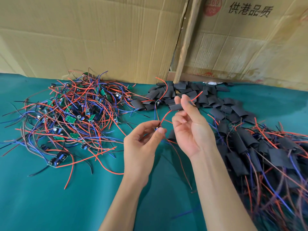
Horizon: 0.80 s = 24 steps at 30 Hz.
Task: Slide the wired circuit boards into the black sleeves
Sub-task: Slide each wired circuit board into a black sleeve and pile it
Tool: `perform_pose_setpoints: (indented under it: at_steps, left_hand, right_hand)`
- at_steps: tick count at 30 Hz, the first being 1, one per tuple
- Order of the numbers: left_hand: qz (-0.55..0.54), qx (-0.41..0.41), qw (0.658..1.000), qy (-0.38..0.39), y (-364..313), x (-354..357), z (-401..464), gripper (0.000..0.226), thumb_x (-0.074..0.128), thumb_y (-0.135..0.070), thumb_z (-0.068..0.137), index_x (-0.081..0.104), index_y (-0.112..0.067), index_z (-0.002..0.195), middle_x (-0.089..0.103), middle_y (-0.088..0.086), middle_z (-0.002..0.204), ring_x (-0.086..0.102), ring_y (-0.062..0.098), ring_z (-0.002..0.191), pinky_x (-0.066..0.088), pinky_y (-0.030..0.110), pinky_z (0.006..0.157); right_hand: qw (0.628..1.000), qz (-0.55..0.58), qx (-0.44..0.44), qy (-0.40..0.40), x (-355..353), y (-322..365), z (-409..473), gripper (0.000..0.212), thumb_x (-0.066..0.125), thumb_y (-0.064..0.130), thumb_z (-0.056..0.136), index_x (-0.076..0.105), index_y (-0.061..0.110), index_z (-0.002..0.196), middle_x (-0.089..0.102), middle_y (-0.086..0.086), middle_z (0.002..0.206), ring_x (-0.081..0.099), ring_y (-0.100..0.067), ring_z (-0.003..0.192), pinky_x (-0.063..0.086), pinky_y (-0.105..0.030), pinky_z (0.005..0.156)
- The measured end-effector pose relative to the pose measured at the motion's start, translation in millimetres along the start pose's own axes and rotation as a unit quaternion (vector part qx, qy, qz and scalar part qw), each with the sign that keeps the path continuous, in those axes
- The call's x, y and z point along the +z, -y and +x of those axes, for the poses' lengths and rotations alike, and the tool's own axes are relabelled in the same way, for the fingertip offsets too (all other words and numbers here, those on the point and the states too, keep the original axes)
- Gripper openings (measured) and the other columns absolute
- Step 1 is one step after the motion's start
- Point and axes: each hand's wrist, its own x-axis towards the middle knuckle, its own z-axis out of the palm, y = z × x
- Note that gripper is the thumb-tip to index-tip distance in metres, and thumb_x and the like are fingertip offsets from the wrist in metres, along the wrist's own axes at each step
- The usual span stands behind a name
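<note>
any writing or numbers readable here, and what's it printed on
"供港品质": black characters on the right cardboard box, at its top.
"360" over "PCS": in a red round stamp on the same box; cut off at the top edge and blurry, so this reading is uncertain.
Faded red print along the box's lower edge: too worn to read.
Circuit boards: any markings are too small to read.
</note>
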Motion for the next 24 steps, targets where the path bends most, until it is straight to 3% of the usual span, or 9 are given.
perform_pose_setpoints:
  at_steps: [4,7,9,13,16,20,24]
  left_hand:
    - [-0.022,-0.012,1.000,0.006,-2.3,1.3,-1.8,0.014,0.079,-0.016,0.083,0.078,-0.018,0.097,0.076,0.011,0.089,0.075,0.030,0.086,0.061,0.035,0.073]
    - [-0.023,-0.012,1.000,-0.004,-2.5,1.1,-1.6,0.018,0.077,-0.007,0.085,0.076,-0.015,0.101,0.077,0.009,0.091,0.076,0.029,0.087,0.059,0.029,0.074]
    - [-0.011,-0.011,1.000,-0.010,-2.3,1.1,-1.1,0.024,0.078,-0.006,0.083,0.073,-0.015,0.105,0.078,0.007,0.093,0.076,0.025,0.090,0.058,0.023,0.077]
    - [0.010,-0.004,1.000,0.000,-0.1,-1.2,0.5,0.025,0.074,0.001,0.086,0.072,-0.012,0.108,0.078,0.004,0.100,0.074,0.020,0.099,0.056,0.022,0.084]
    - [0.013,-0.006,1.000,0.006,0.9,-1.2,0.8,0.027,0.069,0.006,0.089,0.075,-0.013,0.108,0.079,0.002,0.101,0.073,0.015,0.094,0.058,0.026,0.085]
    - [-0.005,-0.008,1.000,-0.006,2.0,-0.7,0.1,0.021,0.071,0.003,0.088,0.076,-0.009,0.105,0.078,0.008,0.098,0.074,0.019,0.087,0.060,0.030,0.077]
    - [-0.006,-0.014,1.000,-0.014,0.6,-1.4,0.0,0.006,0.077,-0.004,0.084,0.076,-0.010,0.087,0.077,0.012,0.087,0.072,0.019,0.075,0.058,0.026,0.071]
  right_hand:
    - [0.992,-0.126,-0.015,-0.013,-2.0,-2.3,-0.5,0.048,0.083,0.024,0.064,0.069,0.017,0.109,0.070,0.002,0.100,0.049,-0.004,0.060,0.034,-0.016,0.048]
    - [0.953,-0.298,-0.047,-0.033,-6.4,-1.1,-1.7,0.033,0.085,0.019,0.073,0.074,0.016,0.103,0.074,0.008,0.089,0.060,-0.005,0.070,0.039,-0.019,0.058]
    - [0.934,-0.352,-0.066,-0.008,-6.7,0.4,-3.8,0.022,0.085,0.010,0.076,0.075,0.013,0.095,0.076,0.007,0.080,0.066,-0.006,0.070,0.046,-0.017,0.060]
    - [0.904,-0.410,-0.117,0.011,-3.4,3.8,-6.4,0.020,0.088,0.004,0.073,0.075,0.009,0.087,0.076,-0.001,0.074,0.070,-0.009,0.065,0.049,-0.015,0.059]
    - [0.909,-0.401,-0.114,0.003,-3.4,5.3,-5.6,0.018,0.088,0.006,0.074,0.074,0.010,0.084,0.075,-0.001,0.070,0.066,-0.010,0.062,0.047,-0.014,0.057]
    - [0.911,-0.399,-0.100,-0.007,-5.5,4.3,-4.7,0.016,0.088,0.013,0.075,0.074,0.014,0.083,0.073,0.000,0.071,0.062,-0.011,0.063,0.044,-0.015,0.055]
    - [0.908,-0.405,-0.103,-0.031,-9.3,3.7,-1.2,0.016,0.089,0.020,0.075,0.075,0.017,0.081,0.071,0.002,0.071,0.059,-0.011,0.062,0.043,-0.015,0.054]
